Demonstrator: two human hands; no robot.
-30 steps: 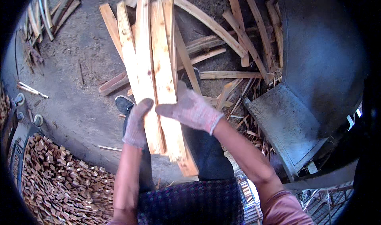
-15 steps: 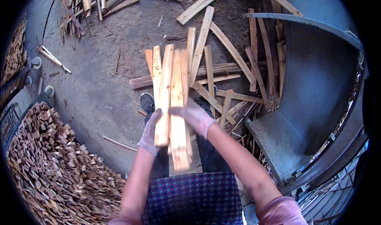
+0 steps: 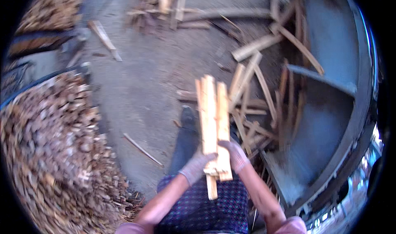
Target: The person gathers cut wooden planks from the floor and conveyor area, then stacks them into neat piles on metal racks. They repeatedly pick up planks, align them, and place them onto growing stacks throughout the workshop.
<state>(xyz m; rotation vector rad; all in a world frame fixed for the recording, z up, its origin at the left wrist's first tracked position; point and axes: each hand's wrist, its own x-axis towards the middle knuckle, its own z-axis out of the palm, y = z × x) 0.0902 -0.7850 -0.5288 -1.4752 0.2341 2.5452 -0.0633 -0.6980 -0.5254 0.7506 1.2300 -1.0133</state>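
A bundle of several pale wooden strips [image 3: 210, 118] is held upright-lengthwise in front of my body, over my lap and legs. My left hand [image 3: 203, 161], in a whitish knit glove, is closed around the bundle's left side near its lower end. On the right side, my right hand [image 3: 234, 153], gloved alike, grips the bundle a little higher, its thumb across the front. The strips' ends are uneven; one strip sticks out lower than the others. The fingers behind the wood are hidden.
Loose wooden strips [image 3: 247, 79] lie crisscrossed ahead and to the right, beside a blue-grey metal bin [image 3: 317, 139]. A large stack of cut wood pieces [image 3: 57, 151] fills the left. One thin stick [image 3: 142, 149] lies on the floor, and more strips [image 3: 169, 3] lie at the far side.
My view has swung to the left, bringing more of the wood stack into sight. The strips are now gathered closer together, and both hands hold the bundle nearer my lap.
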